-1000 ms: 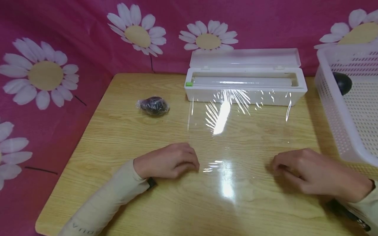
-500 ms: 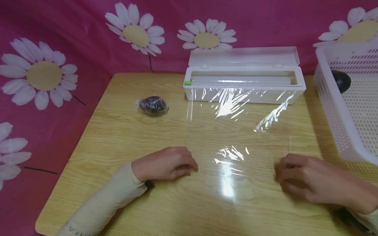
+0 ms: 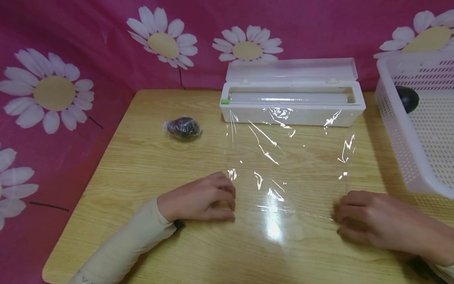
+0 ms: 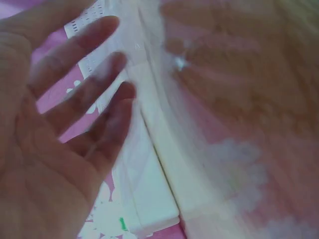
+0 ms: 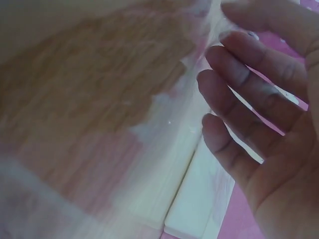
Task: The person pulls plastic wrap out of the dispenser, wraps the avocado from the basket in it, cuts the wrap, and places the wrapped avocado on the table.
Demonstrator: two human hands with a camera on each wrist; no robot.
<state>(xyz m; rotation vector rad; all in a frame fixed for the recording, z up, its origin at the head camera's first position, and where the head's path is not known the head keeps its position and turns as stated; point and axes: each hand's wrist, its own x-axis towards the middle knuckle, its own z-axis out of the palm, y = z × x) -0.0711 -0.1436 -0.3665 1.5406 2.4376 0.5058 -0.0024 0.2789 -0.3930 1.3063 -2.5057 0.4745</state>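
A clear sheet of cling film (image 3: 269, 193) runs from the white dispenser box (image 3: 291, 115) toward me over the wooden table. Its near edge shows as a thin wrinkled line between my hands. At the left corner is my left hand (image 3: 198, 199), thumb and fingers apart. My right hand (image 3: 372, 217) is at the right corner, fingers loosely bent and thumb apart. Both wrist views show the palms, the left palm (image 4: 50, 149) and the right palm (image 5: 284, 169), with relaxed fingers beside the film. Inside the lidless-topped box, the film roll (image 3: 291, 98) is visible.
A dark oval item wrapped in film (image 3: 183, 128) lies left of the box. At the right edge stands a white perforated basket (image 3: 400, 138) holding a dark rounded object (image 3: 407, 99). Pink flowered cloth (image 3: 198, 23) hangs behind and left of the table (image 3: 142, 165).
The film has settled lower, its bright reflections shifting and its near edge now showing. My left thumb has spread from the fingers; my right hand has moved slightly toward me and its fingers have loosened.
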